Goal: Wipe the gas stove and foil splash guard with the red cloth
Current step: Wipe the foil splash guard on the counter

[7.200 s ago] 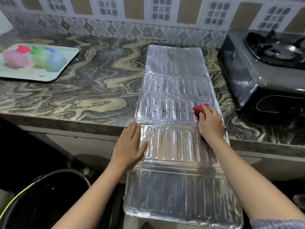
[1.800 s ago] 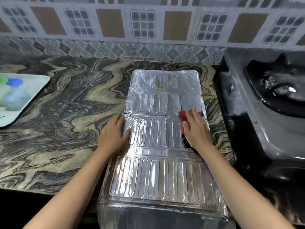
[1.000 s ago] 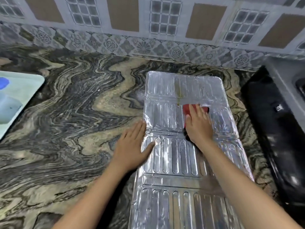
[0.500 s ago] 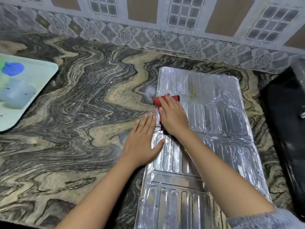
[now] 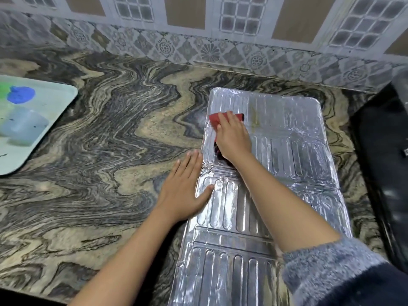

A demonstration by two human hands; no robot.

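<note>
The left hand (image 5: 185, 193), spread flat, should brace the foil splash guard (image 5: 291, 155) while the right hand (image 5: 234, 140), seemingly flat-fingered, presses the red cloth (image 5: 217, 119) lightly.

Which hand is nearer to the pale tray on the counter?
Left. The left hand lies flat at the left edge of the foil splash guard, toward the tray; the right hand presses the red cloth farther right.
</note>
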